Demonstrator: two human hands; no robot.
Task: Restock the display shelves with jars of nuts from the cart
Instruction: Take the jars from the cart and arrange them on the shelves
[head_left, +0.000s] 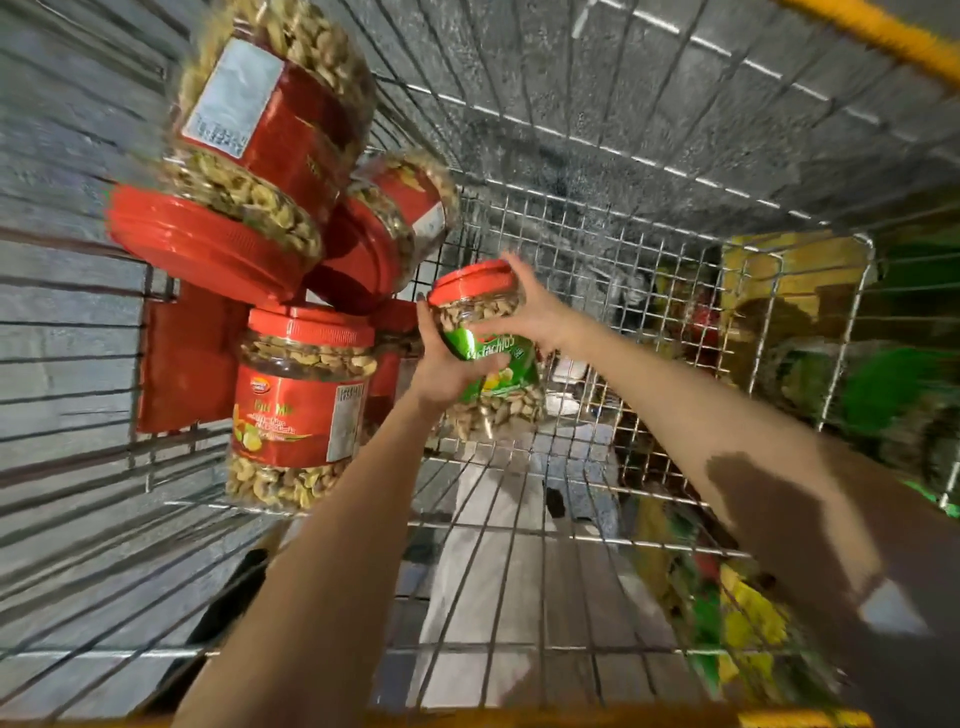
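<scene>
Inside the wire cart I hold a clear pistachio jar with a red lid and a green label. My left hand grips its left side around the label. My right hand grips its upper right side just below the lid. To the left, a red-labelled nut jar stands upright. Above it, two more red-lidded jars lie tilted on their sides: a large one and a second behind it.
The cart's wire walls rise all around, with a yellow rim at the top right and a yellow handle bar at the bottom. Green and yellow shelf goods show through the right mesh. A red panel hangs on the left wall.
</scene>
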